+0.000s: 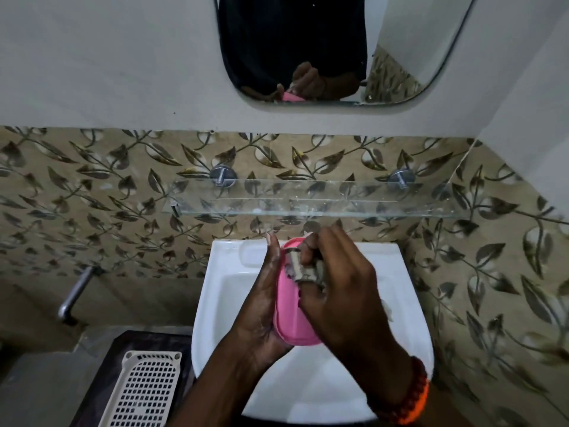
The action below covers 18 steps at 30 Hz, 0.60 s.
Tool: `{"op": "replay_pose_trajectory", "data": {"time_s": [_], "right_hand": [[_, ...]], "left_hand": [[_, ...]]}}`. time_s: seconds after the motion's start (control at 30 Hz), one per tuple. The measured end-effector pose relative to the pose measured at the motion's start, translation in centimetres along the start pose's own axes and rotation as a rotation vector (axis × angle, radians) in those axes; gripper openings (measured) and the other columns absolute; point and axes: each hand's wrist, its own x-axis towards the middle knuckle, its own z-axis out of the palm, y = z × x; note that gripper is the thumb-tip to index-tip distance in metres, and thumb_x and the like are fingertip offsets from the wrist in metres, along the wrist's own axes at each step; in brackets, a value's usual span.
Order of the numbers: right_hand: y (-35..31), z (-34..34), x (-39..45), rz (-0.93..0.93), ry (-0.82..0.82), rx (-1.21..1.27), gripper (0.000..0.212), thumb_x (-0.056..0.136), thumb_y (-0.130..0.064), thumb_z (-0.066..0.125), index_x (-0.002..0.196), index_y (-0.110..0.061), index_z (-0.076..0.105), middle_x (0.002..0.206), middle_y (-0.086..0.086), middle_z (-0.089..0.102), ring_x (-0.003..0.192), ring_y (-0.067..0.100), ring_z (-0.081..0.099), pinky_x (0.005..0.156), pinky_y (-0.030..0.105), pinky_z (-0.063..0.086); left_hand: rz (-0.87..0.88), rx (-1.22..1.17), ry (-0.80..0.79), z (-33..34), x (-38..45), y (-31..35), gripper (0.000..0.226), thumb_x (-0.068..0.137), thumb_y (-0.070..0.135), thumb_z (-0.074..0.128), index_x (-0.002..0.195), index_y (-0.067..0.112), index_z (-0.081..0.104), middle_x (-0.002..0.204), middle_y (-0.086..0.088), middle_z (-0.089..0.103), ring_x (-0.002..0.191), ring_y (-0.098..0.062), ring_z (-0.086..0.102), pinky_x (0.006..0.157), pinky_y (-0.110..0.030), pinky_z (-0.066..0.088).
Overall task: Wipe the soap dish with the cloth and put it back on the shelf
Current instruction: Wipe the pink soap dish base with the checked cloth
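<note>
A pink oval soap dish point(291, 306) is held over the white basin point(221, 291). My left hand point(264, 291) cups it from the left and below, fingers along its edge. My right hand point(335, 288) lies over the dish from the right, its fingers pressing something small and grey-silver point(303, 268) against the dish's upper part; I cannot tell whether this is the cloth. A scrap of white point(388, 311) shows past the right hand's edge. Above the basin, the glass shelf point(323, 198) hangs on two metal pegs and carries nothing.
A mirror point(400, 41) above reflects the hands and dish. A metal tap point(72, 298) juts from the tiled wall at left. A cream perforated plastic basket point(144, 392) lies on a dark stand at lower left. The right wall stands close by the basin.
</note>
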Motion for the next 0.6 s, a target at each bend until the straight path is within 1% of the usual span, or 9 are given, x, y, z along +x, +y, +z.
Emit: {"op": "replay_pose_trajectory", "data": {"time_s": [0.03,0.1,0.17,0.23,0.27,0.37,0.47,0.53,0.6], "right_hand": [[-0.5,0.3,-0.6,0.025,-0.018,0.059,0.041,0.063,0.022,0.063,0.082,-0.011,0.048,0.084,-0.005,0.045,0.075,0.009,0.041,0.069,0.01,0.034],[-1.3,0.5,-1.8,0.074,-0.075,0.147,0.044,0.068,0.016,0.064,0.085,-0.02,0.044,0.083,-0.008,0.046,0.077,0.01,0.046,0.068,0.014,0.039],[-1.6,0.3,-3.1,0.112,-0.166,0.196,0.047,0.071,0.008,0.061,0.087,-0.03,0.038,0.085,-0.01,0.049,0.08,0.013,0.053,0.068,0.028,0.048],[-1.8,-0.2,-4.4,0.089,-0.253,0.192,0.048,0.071,0.004,0.059,0.087,-0.034,0.035,0.088,-0.011,0.05,0.081,0.016,0.054,0.067,0.04,0.05],[-1.8,-0.4,-4.9,0.052,-0.267,0.168,0.048,0.07,0.004,0.059,0.087,-0.033,0.035,0.087,-0.012,0.049,0.08,0.015,0.053,0.065,0.039,0.05],[-1.1,-1.1,-4.6,0.006,-0.23,0.108,0.048,0.064,0.009,0.061,0.087,-0.027,0.039,0.086,-0.011,0.049,0.076,0.013,0.05,0.064,0.026,0.046],[0.3,-1.6,-2.3,0.041,-0.052,0.034,0.046,0.062,0.015,0.062,0.083,-0.02,0.042,0.084,-0.004,0.047,0.073,0.009,0.044,0.065,0.012,0.035],[1.1,-1.9,-0.5,0.088,0.052,-0.005,0.048,0.06,0.019,0.061,0.082,-0.019,0.041,0.084,-0.004,0.044,0.073,0.003,0.041,0.067,0.007,0.034],[0.8,-1.5,-0.1,0.084,0.05,0.012,0.045,0.061,0.022,0.063,0.08,-0.015,0.044,0.084,-0.004,0.045,0.074,0.005,0.04,0.069,0.007,0.034]], "left_hand": [[0.011,0.002,0.018,-0.3,0.1,0.1,0.061,0.096,0.059,0.054,0.105,0.002,0.073,0.104,-0.016,0.075,0.1,-0.029,0.073,0.09,-0.04,0.06],[-0.014,0.002,-0.037,-1.1,0.5,0.4,0.064,0.093,0.063,0.055,0.1,0.001,0.072,0.097,-0.016,0.075,0.096,-0.028,0.074,0.092,-0.04,0.06],[-0.054,0.07,-0.087,-1.4,0.3,1.0,0.079,0.093,0.069,0.047,0.101,-0.004,0.075,0.097,-0.02,0.077,0.097,-0.029,0.075,0.094,-0.04,0.057],[-0.07,0.113,-0.029,-1.6,0.4,1.6,0.087,0.085,0.076,0.048,0.103,-0.004,0.076,0.095,-0.019,0.077,0.088,-0.027,0.075,0.087,-0.038,0.06],[-0.047,0.131,0.032,-1.8,0.5,1.8,0.089,0.08,0.078,0.051,0.107,-0.003,0.076,0.095,-0.019,0.076,0.084,-0.027,0.074,0.083,-0.038,0.061],[-0.02,0.103,0.037,-1.2,0.4,1.5,0.09,0.079,0.077,0.058,0.118,-0.002,0.072,0.101,-0.02,0.074,0.085,-0.031,0.073,0.078,-0.04,0.063],[-0.071,0.13,0.054,-0.5,0.0,-0.1,0.083,0.079,0.072,0.061,0.119,0.0,0.073,0.11,-0.022,0.075,0.096,-0.036,0.074,0.082,-0.044,0.063],[-0.056,0.112,0.018,-0.2,-0.3,-0.8,0.069,0.084,0.063,0.061,0.117,0.004,0.075,0.112,-0.019,0.076,0.1,-0.034,0.074,0.085,-0.041,0.061],[-0.025,0.072,-0.017,0.0,-0.2,-0.7,0.062,0.088,0.059,0.059,0.114,0.005,0.076,0.111,-0.018,0.076,0.104,-0.032,0.073,0.09,-0.04,0.06]]}}
